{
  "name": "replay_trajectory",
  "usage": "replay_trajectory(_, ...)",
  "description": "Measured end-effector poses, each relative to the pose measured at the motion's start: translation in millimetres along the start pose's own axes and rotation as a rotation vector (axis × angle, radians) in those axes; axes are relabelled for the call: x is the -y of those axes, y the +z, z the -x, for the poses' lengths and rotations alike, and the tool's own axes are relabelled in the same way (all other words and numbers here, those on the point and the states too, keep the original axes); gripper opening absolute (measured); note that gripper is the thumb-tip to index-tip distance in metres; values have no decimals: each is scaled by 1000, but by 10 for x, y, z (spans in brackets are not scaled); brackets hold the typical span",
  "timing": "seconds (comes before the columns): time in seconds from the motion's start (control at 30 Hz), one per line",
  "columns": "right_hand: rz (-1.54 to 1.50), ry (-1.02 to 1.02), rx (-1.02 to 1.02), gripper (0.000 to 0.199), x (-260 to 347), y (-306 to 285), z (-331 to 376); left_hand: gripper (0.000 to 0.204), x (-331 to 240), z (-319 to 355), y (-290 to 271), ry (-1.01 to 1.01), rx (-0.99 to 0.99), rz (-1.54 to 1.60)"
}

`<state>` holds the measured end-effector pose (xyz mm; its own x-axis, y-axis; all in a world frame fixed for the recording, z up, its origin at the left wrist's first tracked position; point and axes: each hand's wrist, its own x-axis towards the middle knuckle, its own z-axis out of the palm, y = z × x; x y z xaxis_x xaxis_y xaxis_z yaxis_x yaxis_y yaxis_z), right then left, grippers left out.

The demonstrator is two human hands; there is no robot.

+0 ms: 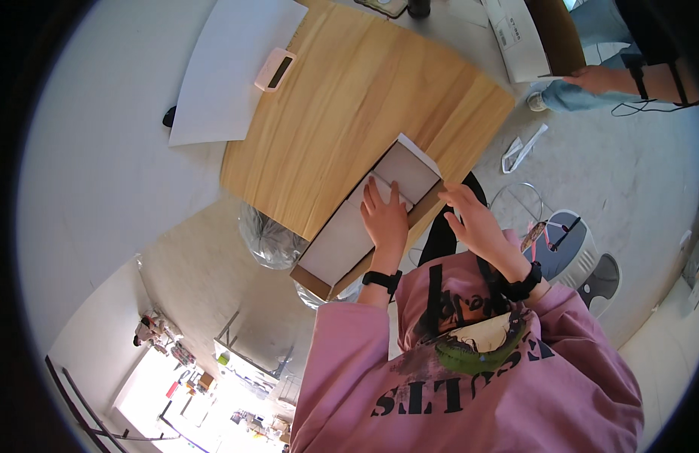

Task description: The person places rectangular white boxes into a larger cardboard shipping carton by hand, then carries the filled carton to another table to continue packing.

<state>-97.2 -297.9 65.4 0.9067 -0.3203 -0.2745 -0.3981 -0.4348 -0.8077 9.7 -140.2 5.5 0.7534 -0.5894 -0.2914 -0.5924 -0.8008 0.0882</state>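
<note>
Pale grey floor (pixel 100 166) fills most of the view, with a wooden tabletop (pixel 349 106) set at an angle across the upper middle. An open cardboard box (pixel 364 226) with a white inside hangs over the table's edge at about 5 o'clock, so its near end juts out past the wood toward the person. Its far flap (pixel 419 155) stands up at the 1 o'clock end.

Inside the box, the left hand (pixel 385 215) lies flat, palm down, fingers spread and straight, pressing on the white lining and gripping nothing. At 3 o'clock from it, the right hand (pixel 474 219) is open with fingers loosely curled, empty, just beside the box's right wall near the table corner; whether it touches the cardboard I cannot tell. Both wrists carry black bands, and the sleeves are pink.

A large white sheet (pixel 229 68) overlaps the table's far left corner at 11 o'clock, with a small pinkish device (pixel 274 69) on its edge. Most of the tabletop beyond the box is bare wood. Below the table's left edge sits a clear plastic bag (pixel 270 238). At 2 o'clock, well apart, another person's hand (pixel 595 78) holds a long white and brown carton (pixel 534 38).
</note>
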Motion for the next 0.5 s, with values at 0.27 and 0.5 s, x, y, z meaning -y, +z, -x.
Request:
replay_trajectory(0.27,-512,-48,-37,23,830,-956,-797,51,18,107,19,-46,-71,137)
replay_trajectory(0.5,-973,-52,40,26,1032,-1087,-2905,45,-52,115,-23,-244,-150,418)
